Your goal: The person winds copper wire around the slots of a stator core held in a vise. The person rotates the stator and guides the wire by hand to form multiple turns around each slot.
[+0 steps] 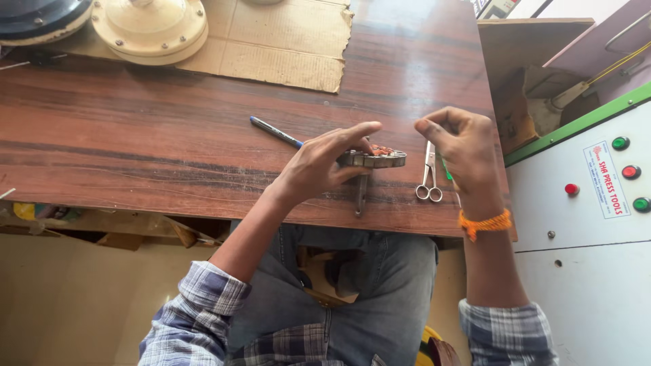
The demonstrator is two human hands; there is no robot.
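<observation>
Winding or lacing work on a small round stator-like part (374, 158), with reddish coil windings on top, set near the front edge of the wooden worktop (169, 135). Left hand (324, 163) laid over the part's left side, fingers spread and pressing, thumb under the rim; not closed around it. Right hand (462, 146) raised just right of the part, thumb and forefinger pinched together, seemingly on a fine thread or wire too thin to make out, with a thin green strand (445, 167) trailing below the palm.

Judged step: pulling a strand taut while steadying the part. Next move probably calls for firm hold-down by the left hand, even tension from the right, then a trim.

Small scissors (429, 173) lying shut between the part and the right hand, within easy reach. Dark metal tool or stem (361, 195) sticking out below the part toward the worktop's edge. Blue pen (274, 131) behind the left hand. Farther back, a cardboard sheet (285, 41) carrying a cream round housing (150, 26).
</observation>
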